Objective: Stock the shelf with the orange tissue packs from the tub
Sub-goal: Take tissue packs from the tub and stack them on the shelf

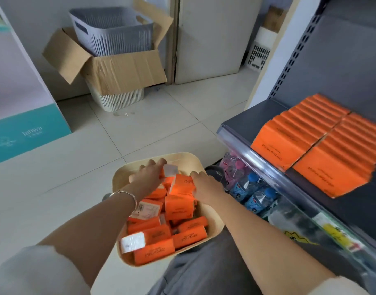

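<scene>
A beige tub (212, 227) sits on the floor in front of my knees, filled with several loose orange tissue packs (178, 207). Both hands reach into its far end. My left hand (147, 174) lies over a pack with a white label side, fingers curled on it. My right hand (206, 185) grips an upright orange pack (181, 184) at its right side. On the grey shelf (251, 119) to the right stand two rows of orange packs (314, 143), packed tight.
Water bottles (249, 188) lie on the lower shelf level right of the tub. An open cardboard box (123, 73) holding a grey basket rests on a white basket by the back wall. A teal and white box (23, 133) stands at left.
</scene>
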`<state>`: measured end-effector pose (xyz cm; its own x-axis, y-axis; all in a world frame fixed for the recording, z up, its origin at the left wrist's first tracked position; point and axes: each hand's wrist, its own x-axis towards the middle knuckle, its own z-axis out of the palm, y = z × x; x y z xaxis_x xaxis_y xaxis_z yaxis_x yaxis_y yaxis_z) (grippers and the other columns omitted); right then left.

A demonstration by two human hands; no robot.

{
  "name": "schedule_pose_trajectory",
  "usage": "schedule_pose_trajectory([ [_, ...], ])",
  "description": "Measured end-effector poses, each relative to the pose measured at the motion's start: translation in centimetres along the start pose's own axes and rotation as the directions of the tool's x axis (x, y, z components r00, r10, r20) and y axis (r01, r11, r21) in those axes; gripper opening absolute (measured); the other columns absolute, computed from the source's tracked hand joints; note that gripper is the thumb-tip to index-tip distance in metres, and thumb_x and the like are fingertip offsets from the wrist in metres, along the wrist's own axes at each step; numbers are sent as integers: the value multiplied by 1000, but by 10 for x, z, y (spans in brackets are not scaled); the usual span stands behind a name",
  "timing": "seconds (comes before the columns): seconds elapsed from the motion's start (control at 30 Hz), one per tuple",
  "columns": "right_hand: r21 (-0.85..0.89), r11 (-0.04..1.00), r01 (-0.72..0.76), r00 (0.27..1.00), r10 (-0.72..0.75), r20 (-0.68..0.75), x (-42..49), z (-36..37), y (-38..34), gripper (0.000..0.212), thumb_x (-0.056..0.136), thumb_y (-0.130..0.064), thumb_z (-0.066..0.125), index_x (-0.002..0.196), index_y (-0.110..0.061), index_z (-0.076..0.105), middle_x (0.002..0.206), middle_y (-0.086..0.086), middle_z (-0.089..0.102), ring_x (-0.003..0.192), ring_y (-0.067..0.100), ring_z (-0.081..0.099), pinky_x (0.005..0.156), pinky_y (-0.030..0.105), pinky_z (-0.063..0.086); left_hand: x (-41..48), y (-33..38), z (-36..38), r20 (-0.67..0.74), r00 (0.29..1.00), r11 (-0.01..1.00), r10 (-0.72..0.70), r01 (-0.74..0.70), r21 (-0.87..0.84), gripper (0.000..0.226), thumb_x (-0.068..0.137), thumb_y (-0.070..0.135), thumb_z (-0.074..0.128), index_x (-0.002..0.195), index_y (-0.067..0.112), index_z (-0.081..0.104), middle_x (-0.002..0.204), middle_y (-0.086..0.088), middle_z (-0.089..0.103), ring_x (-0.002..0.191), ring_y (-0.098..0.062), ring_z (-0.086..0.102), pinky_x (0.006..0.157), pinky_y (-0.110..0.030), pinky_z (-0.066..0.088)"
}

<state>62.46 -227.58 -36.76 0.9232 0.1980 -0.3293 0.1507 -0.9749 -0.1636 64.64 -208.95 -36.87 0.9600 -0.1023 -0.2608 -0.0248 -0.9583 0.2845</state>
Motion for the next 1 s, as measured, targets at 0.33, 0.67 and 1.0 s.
schedule_pose_trajectory([
  [0.33,37,997,-74,945,81,-316,-91,-95,57,49,91,-27,54,137,-20,39,136,7,48,124,31,49,95,43,44,-40,103,-76,-281,954,982,104,-143,-120,44,87,38,56,125,24,41,125,-4,57,119,-28,46,91,-42,34],
  [0.67,49,943,-329,783,301,-544,-194,-135,152,54,91,-40,51,142,-30,37,139,0,49,126,25,44,102,40,35,-71,211,-83,-362,851,905,381,-424,-43,47,89,49,52,129,26,42,126,-4,58,119,-29,46,94,-41,34],
  [1.0,-9,907,-421,655,297,-694,-187,-109,175,46,93,-31,52,137,-25,42,127,-1,51,116,24,43,93,39,36,-67,254,-86,-341,810,863,476,-505,7,47,92,43,51,136,33,37,124,0,51,120,-28,42,97,-50,39],
])
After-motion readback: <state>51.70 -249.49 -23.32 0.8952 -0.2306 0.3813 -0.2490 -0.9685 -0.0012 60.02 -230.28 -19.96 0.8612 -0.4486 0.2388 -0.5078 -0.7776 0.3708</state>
